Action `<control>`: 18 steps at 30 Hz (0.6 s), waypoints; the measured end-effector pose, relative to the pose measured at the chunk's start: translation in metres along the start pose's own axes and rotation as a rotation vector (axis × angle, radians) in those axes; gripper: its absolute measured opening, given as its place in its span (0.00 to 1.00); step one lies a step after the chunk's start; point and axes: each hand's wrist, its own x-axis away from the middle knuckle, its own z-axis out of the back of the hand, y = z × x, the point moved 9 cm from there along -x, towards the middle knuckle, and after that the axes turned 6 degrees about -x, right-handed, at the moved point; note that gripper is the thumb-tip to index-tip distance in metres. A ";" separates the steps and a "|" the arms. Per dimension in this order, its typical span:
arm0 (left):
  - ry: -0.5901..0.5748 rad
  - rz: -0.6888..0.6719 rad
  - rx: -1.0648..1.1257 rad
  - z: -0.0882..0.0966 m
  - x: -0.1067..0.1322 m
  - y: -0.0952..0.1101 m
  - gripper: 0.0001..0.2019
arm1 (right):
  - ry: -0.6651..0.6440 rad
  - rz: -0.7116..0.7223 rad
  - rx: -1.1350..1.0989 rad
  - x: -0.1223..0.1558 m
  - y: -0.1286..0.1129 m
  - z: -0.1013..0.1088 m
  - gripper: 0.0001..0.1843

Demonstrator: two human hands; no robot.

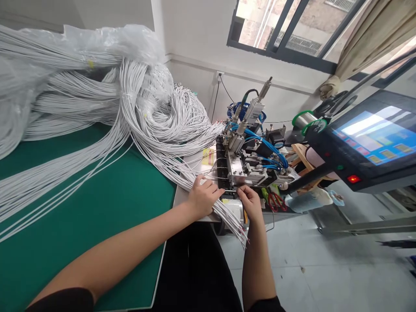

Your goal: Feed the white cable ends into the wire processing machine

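A white wire (231, 191) lay just beside the machine (237, 167).
The right hand (251, 203) pinched it; the left hand (203, 198) touched it above a wire bundle (227, 214), its grip too hidden to tell.

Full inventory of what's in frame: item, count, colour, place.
cables: too many to count, white, left and centre
single strand: one, white, between the hands
clear plastic wrap: sheets, count unclear, over cables
table: one, green top, left
machine: one, silver and black, blue tubes, centre
control panel: one, black, lit screen, right
wire spool: one, green rims, behind panel
scissors: one pair, red handles, right of machine
window: one, grey frame, top right
curtain: one, beige, top right
wall socket: one, white, back wall
left hand: one, over cables, fingertips by strand
right hand: one, pinching strand's other end
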 end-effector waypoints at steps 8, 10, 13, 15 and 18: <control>0.003 0.007 0.007 0.000 -0.001 0.000 0.15 | 0.019 -0.173 -0.192 0.001 0.022 -0.005 0.16; -0.008 0.013 0.011 -0.001 -0.001 0.000 0.15 | 0.046 -0.231 -0.236 0.002 0.028 -0.006 0.16; -0.013 0.024 0.024 0.000 -0.002 -0.001 0.15 | 0.071 -0.275 -0.279 0.004 0.034 -0.009 0.15; -0.009 0.027 0.030 0.002 -0.002 -0.001 0.15 | 0.082 -0.286 -0.303 0.005 0.036 -0.010 0.14; 0.007 0.029 0.029 0.003 -0.002 -0.001 0.14 | 0.106 -0.281 -0.335 0.007 0.035 -0.009 0.16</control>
